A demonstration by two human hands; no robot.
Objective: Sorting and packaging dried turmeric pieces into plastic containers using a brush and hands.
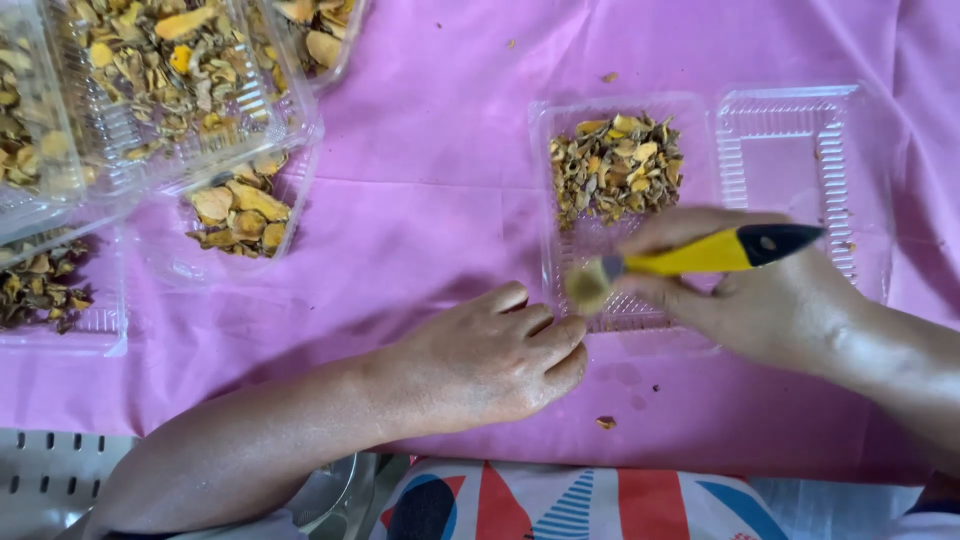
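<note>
The right hand (770, 300) was grasping a yellow-handled knife with a black end (700, 255), its handle lying nearly level and its tip pointing toward nine o'clock. At the tip sat a small pale piece (587, 287), blurred, probably a slice of dried root. The left hand (490, 360) rested knuckles-up on the pink cloth-covered surface (430, 180), fingers curled into a loose clench, its fingertips just beside that piece; whether they pinched it could not be told. Beyond the hands, at twelve o'clock, an open clear plastic clamshell box (780, 120) held a heap of dried yellow-brown slices (615, 165) in its left half. At ten o'clock, stacked clear trays (290, 130) held more of the same slices.
</note>
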